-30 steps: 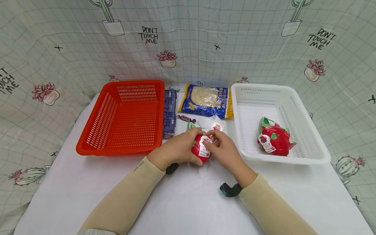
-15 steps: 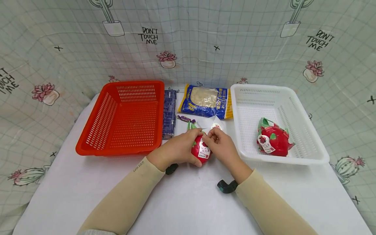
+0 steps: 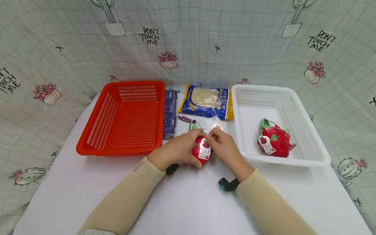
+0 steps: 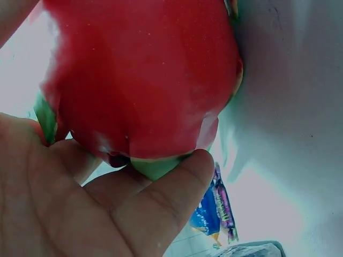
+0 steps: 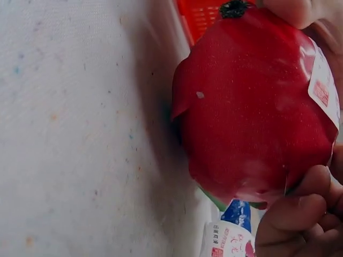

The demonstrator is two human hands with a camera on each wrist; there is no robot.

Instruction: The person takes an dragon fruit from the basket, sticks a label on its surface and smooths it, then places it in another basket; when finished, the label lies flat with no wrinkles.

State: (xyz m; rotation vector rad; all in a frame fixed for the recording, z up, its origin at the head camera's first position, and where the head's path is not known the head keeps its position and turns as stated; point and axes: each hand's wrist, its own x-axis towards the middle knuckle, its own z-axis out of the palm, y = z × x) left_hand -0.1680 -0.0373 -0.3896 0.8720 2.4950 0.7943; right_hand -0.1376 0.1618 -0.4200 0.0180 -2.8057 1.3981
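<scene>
My left hand (image 3: pixel 179 147) grips a red dragon fruit (image 3: pixel 199 153) with green leaf tips near the middle of the table. A white label (image 3: pixel 204 148) with a fruit picture and printed characters sits on its front. With curled fingers, my right hand (image 3: pixel 224 145) pinches at the label's upper edge, against the fruit; the exact contact is partly hidden. The left wrist view shows the fingers (image 4: pixel 177 187) of that hand against the red skin (image 4: pixel 144 80). In the right wrist view the label's lower part (image 5: pixel 322 88) lies along the fruit's side.
An orange-red basket (image 3: pixel 120 151) stands at left, beside a dark blue patterned flat item (image 3: pixel 169 114). A white basket (image 3: pixel 293 160) at right holds another labelled dragon fruit (image 3: pixel 277 140). Behind the hands lie a blue-yellow food bag (image 3: pixel 205 101), a wrapped candy (image 3: pixel 185 119) and white paper with a label (image 3: pixel 216 125).
My right hand's thumb has slid from over the label's face up to its upper edge, so more of the label shows. My left hand keeps its grip on the dragon fruit.
</scene>
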